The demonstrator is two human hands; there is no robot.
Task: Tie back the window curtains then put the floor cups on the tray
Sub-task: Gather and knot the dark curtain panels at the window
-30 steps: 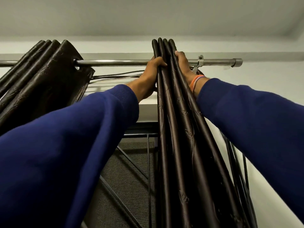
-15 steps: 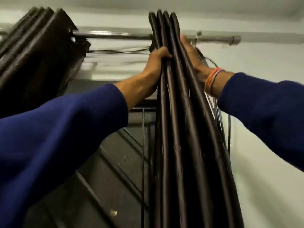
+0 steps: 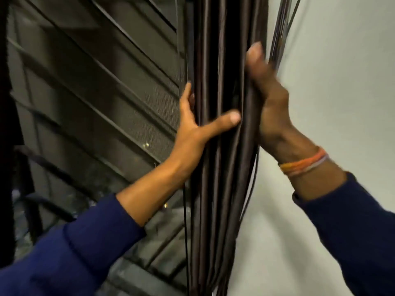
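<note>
While both hands clasp the gathered curtain (image 3: 222, 146) mid-frame, left hand (image 3: 192, 127) thumb across its folds, right hand (image 3: 267, 99) gripping its far edge, no tie-back shows; cups, tray unseen, untouched I'd judge.

Gathered dark brown curtain (image 3: 222, 146) hung in tight vertical folds down centre of view, clasped from both sides. Left hand (image 3: 192, 129) gripped its left edge, thumb (image 3: 224, 120) laid across front folds and fingers tucked behind; right hand (image 3: 271, 107), blurred, held right edge with thumb pointing up, orange band (image 3: 303, 165) at wrist, both arms in dark blue sleeves (image 3: 74, 253). Meshed window with slanting dark bars (image 3: 96, 82) sat left of curtain, pale wall (image 3: 342, 82) to right, thin dark cords (image 3: 284, 22) hanging just beside curtain's right edge.
</note>
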